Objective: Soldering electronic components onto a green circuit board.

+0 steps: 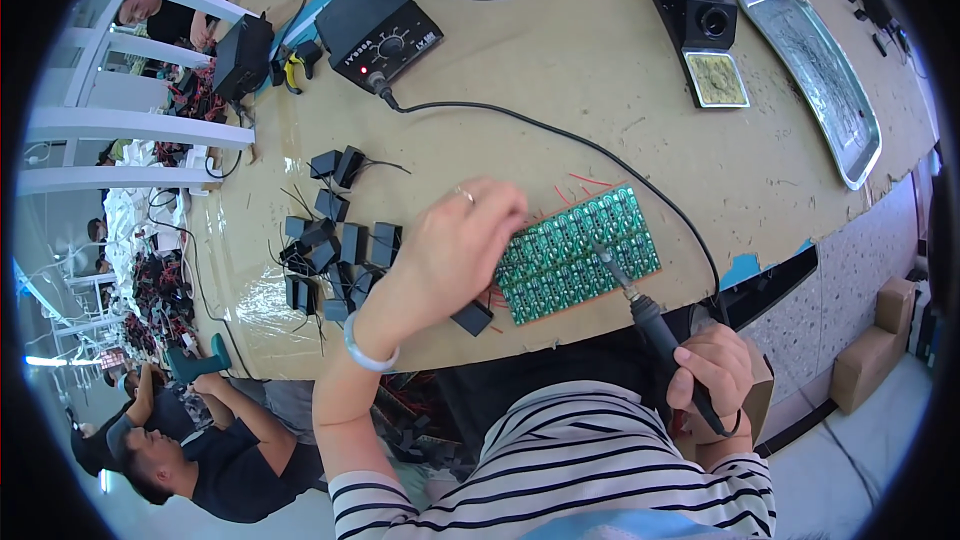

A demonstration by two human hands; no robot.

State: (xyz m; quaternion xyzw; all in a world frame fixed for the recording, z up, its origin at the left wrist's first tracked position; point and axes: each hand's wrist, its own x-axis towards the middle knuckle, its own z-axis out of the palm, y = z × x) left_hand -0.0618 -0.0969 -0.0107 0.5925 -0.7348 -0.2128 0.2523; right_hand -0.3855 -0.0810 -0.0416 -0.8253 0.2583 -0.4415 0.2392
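Note:
A green circuit board panel (pixel 575 250) lies on the table in front of me, with thin red wires sticking out along its far edge. My right hand (pixel 715 370) grips a soldering iron (pixel 655 325) by its dark handle. The iron's tip reaches over the middle of the panel; contact cannot be made out. At the panel's left edge is my left hand (pixel 455 245), its fingers bent together; what they pinch, if anything, is hidden. Several small black box-shaped parts with thin leads (pixel 352 242) lie left of that hand. Another black block (pixel 472 317) sits below it, near the table edge.
A black soldering station (pixel 378 35) stands at the back left, its cable running past the panel's right side. Back right are a black iron holder (pixel 695 15) with a sponge tray (pixel 716 80) and a long metal tray (pixel 815 80). Other people (pixel 215 440) work at the left.

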